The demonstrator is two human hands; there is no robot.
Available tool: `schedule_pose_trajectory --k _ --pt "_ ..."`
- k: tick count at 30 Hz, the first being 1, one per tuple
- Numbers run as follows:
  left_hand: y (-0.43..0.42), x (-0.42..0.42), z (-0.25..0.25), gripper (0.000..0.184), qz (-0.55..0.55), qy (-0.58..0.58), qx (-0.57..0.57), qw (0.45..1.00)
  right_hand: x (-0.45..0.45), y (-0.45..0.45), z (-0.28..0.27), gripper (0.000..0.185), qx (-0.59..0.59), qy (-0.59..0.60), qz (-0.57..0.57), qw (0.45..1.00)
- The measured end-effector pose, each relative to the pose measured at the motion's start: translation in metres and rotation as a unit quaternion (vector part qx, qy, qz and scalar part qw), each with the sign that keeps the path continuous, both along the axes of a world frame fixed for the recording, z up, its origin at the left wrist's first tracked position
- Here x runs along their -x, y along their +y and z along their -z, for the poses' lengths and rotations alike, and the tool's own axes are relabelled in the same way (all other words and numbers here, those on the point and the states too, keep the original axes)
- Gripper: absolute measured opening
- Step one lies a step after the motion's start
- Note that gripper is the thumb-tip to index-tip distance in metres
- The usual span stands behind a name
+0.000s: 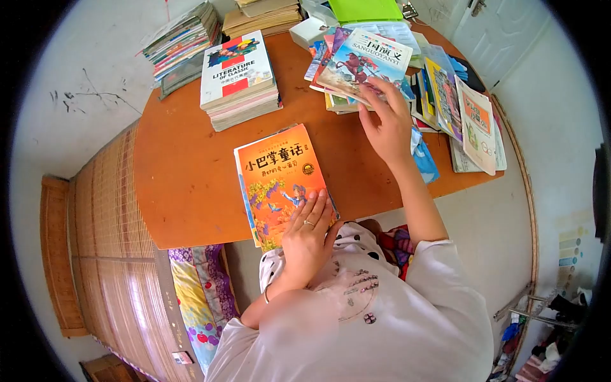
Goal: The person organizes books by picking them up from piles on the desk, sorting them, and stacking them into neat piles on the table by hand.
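Observation:
My left hand [309, 232] lies flat on the lower right part of an orange children's book [280, 165], its fingers stretched out. Other book covers show beneath that book's left edge, close to the table's front edge. My right hand [387, 124] reaches to a pile at the back right. Its fingertips are at the lower edge of a pale book titled Sanguoyanyi [366, 60], with fingers and thumb apart. That book rests on several colourful books fanned out to its left.
A stack topped by a Literature of Classic book [237, 70] stands on the orange table [184, 172]. Behind it are a magazine pile [184, 41] and brown books [264, 19]. More books [477, 124] lean at the right edge, beside a blue packet [423, 156].

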State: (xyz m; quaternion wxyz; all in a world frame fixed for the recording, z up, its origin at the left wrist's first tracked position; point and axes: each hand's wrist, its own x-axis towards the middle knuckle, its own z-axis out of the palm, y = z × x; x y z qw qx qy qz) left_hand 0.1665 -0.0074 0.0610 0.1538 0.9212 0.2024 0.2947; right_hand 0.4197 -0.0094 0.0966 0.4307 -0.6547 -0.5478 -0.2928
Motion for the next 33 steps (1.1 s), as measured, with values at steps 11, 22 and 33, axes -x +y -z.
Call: schedule_pose_trajectory --k 11,22,33 --pt "-0.002 -0.004 0.01 0.03 -0.031 0.003 -0.102 0.994 -0.017 0.002 -0.002 0.035 0.182 -0.073 0.06 0.979" --pt "0.009 0.01 0.0 0.048 0.06 -0.073 0.073 0.993 0.067 -0.025 -0.024 0.027 0.0 -0.136 -0.109 0.985" --pt "0.014 0.019 0.018 0.021 0.114 -0.11 -0.081 0.984 0.091 -0.019 0.009 0.026 0.204 -0.131 -0.293 0.925"
